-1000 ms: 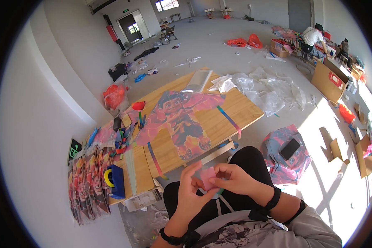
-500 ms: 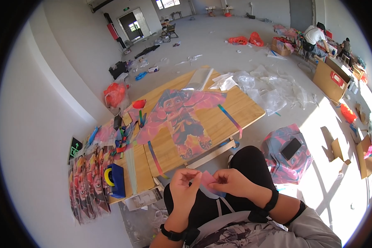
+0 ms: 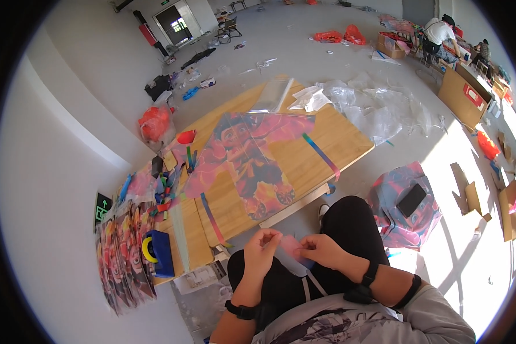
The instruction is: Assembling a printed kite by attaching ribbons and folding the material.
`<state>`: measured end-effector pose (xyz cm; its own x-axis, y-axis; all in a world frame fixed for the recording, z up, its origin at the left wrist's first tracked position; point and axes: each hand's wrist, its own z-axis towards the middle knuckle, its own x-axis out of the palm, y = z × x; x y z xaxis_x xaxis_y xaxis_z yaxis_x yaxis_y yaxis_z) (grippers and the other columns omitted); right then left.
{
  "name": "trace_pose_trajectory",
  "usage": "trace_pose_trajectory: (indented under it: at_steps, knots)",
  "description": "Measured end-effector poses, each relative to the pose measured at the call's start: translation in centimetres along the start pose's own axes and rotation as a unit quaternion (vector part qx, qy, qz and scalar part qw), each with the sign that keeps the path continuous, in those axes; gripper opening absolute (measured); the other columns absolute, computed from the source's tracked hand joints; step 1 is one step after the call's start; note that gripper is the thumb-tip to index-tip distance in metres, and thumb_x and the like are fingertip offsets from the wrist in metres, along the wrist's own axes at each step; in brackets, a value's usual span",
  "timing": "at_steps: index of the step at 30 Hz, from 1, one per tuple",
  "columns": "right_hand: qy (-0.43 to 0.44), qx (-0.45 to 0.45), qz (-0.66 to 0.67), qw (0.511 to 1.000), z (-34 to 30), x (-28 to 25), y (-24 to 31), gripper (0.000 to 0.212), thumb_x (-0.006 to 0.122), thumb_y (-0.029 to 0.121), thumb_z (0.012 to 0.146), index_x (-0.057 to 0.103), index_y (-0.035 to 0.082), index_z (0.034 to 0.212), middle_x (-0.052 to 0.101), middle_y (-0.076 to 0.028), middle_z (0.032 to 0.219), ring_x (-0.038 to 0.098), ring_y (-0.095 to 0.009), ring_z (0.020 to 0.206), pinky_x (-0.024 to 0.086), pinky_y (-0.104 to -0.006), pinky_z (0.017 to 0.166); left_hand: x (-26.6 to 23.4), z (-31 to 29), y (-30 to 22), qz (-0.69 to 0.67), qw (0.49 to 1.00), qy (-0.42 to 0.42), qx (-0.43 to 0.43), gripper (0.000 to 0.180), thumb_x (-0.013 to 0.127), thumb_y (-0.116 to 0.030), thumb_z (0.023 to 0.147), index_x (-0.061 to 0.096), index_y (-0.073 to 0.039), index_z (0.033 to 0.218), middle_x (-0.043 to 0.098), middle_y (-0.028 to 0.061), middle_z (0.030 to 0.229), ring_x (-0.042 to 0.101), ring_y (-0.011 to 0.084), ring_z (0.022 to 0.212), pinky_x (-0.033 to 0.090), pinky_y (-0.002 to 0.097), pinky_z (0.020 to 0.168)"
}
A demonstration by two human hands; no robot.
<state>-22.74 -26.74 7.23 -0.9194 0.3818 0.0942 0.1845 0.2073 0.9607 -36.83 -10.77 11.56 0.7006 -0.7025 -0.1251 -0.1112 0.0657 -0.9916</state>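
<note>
My right hand (image 3: 325,251) pinches a small, thin pinkish piece of sheet (image 3: 290,246) above my lap. Close beside its left edge is my left hand (image 3: 259,255), thumb and fingertips pressed together; whatever they hold is too small to make out. On the wooden table (image 3: 350,143) ahead lies a large figure-shaped printed sheet (image 3: 252,157), pink and red with a cartoon character. One rainbow ribbon (image 3: 321,155) lies right of it and another ribbon (image 3: 212,219) is on the near side, both hanging over the table's edge.
A blue tape dispenser (image 3: 164,256) with yellow tape stands at the table's left end, beside stacked printed sheets (image 3: 123,258). Pale strips (image 3: 181,235) lie nearby. Right of my knee, a dark phone (image 3: 412,200) rests on a printed bundle (image 3: 390,221). Clear plastic (image 3: 378,109) covers floor behind the table.
My left hand has drawn a little away from the pink piece, which my right hand keeps. The view has shifted slightly, with the table appearing a bit higher.
</note>
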Motion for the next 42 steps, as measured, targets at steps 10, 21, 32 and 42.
trace_pose_trajectory:
  at_steps: [10,21,32,42]
  knots:
    - [-0.038,0.06,0.037,0.997,5.5,-0.2,-4.9,0.021,0.077,0.02,0.093,0.071,0.001,0.097,0.071,-0.004,0.086,0.062,-0.009,0.077,0.05,-0.0262,0.068,-2.5,9.6,4.8,0.14,0.985,-0.019,0.096,0.014,0.081,-0.015,0.087,0.074,-0.006,0.096,0.06,0.0085,0.116,0.064,0.0178,0.096,0.052,0.0302,0.079]
    - [-0.083,0.123,0.066,0.987,9.3,0.5,-11.1,0.024,0.076,0.023,0.094,0.073,0.0,0.099,0.072,-0.006,0.089,0.064,-0.012,0.079,0.052,-0.0289,0.073,-3.2,15.0,10.1,0.279,0.95,0.062,0.122,0.01,0.082,-0.007,0.083,0.075,-0.003,0.089,0.059,0.0104,0.121,0.063,0.0223,0.105,0.055,0.0331,0.085]
    - [-0.09,0.135,0.068,0.984,10.2,0.7,-11.3,0.028,0.077,0.027,0.093,0.073,-0.001,0.098,0.068,-0.004,0.083,0.06,-0.011,0.074,0.048,-0.0292,0.067,-3.3,16.1,10.8,0.245,0.965,0.041,0.086,0.016,0.085,-0.013,0.078,0.075,-0.002,0.084,0.061,0.0086,0.099,0.062,0.023,0.086,0.052,0.0341,0.075]
    - [-0.076,0.209,0.07,0.972,9.9,0.7,-8.8,0.029,0.076,0.029,0.094,0.074,0.001,0.1,0.068,-0.002,0.086,0.057,-0.01,0.074,0.046,-0.0281,0.066,-3.1,16.3,10.3,0.281,0.956,0.044,0.069,0.016,0.086,-0.013,0.078,0.076,-0.002,0.086,0.06,0.0059,0.096,0.061,0.0193,0.087,0.051,0.0317,0.074]
